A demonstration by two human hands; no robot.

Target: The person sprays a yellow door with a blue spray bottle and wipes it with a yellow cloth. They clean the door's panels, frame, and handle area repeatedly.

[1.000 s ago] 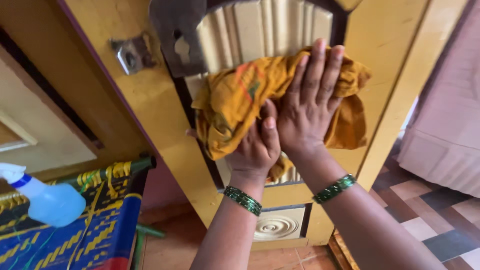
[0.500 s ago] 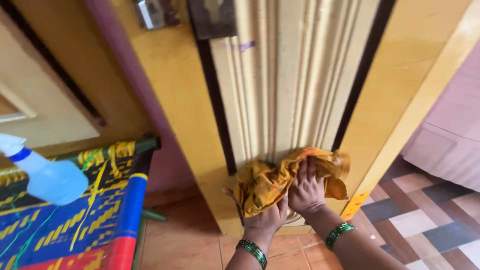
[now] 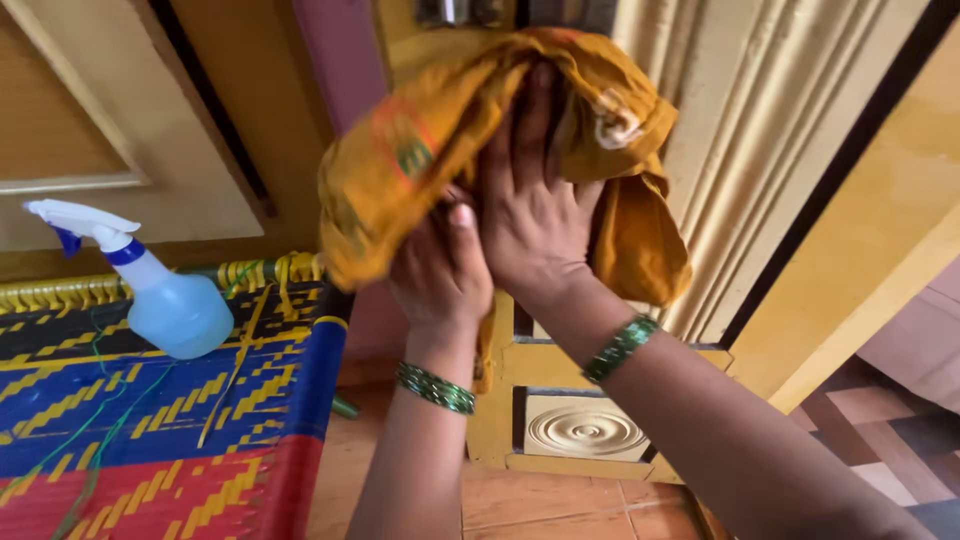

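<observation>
Cloth, one, mustard-yellow with faint printed patches, bunched: it is lying pressed against the yellow wooden door, high on its ribbed cream panel, with folds hanging down on either side of the hands. Right hand, one: it is lying flat with fingers spread over the cloth, pushing it onto the panel, not closing around it. Left hand, one: it is sitting just below and touching the right, gripping the cloth's lower edge, thumb up. Green bangles, two sets, are circling the left wrist and the right wrist. Carved round rosette, one, is showing in the door's lower panel. Spray bottle, one, pale blue with a white trigger, is standing on a woven cot of blue, yellow and red, left of the door. Floor, terracotta tile, is running under both.
</observation>
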